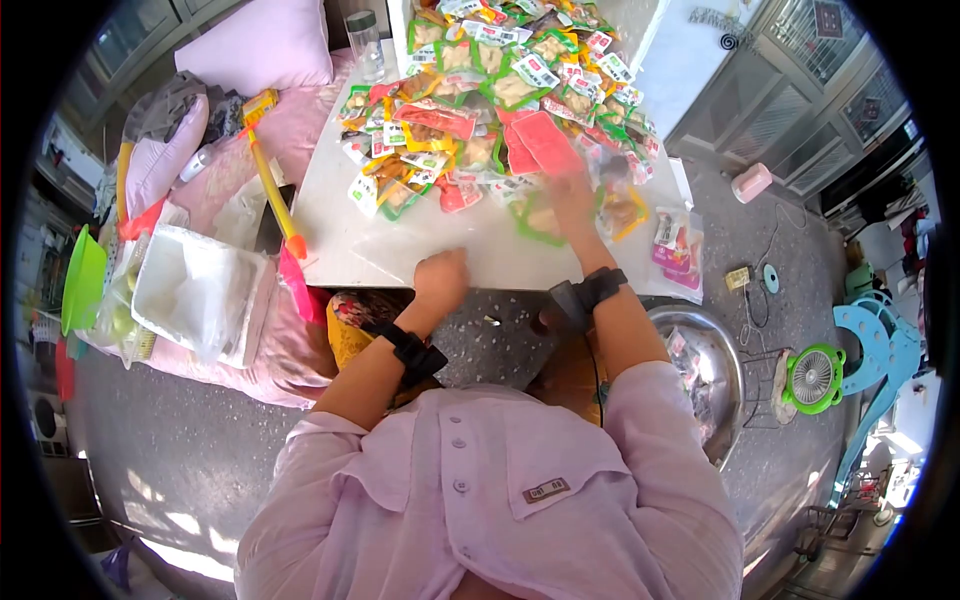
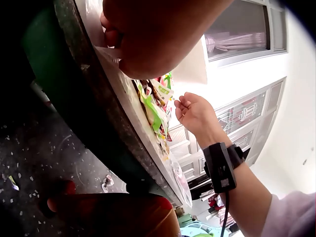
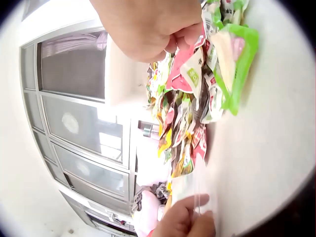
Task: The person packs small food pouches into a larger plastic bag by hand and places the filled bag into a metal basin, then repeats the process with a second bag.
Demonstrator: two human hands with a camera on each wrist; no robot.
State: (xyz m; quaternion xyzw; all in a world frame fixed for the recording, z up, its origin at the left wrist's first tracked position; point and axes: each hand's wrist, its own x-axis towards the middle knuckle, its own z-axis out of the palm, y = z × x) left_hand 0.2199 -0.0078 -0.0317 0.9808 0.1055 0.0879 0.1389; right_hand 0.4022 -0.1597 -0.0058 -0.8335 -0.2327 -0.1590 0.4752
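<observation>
Near the table's front edge, my left hand [image 1: 441,280] pinches thin clear plastic [image 3: 201,190]; the right wrist view shows its thumb and fingers on the film. My right hand [image 1: 572,205], blurred in the head view, is at the near side of two red packets [image 1: 548,142] on the heap. From the left wrist view, the right hand [image 2: 195,116] appears raised above the packets, its fingers loosely bent, with no packet visible in it. A green-edged packet [image 3: 240,64] lies beside the heap below the right hand.
Many colourful food packets [image 1: 480,60] cover the back of the white table [image 1: 340,215]. A pink and clear package [image 1: 678,245] lies at its right edge. A metal basin [image 1: 725,350] stands on the floor at right; a white foam box [image 1: 190,285] sits at left.
</observation>
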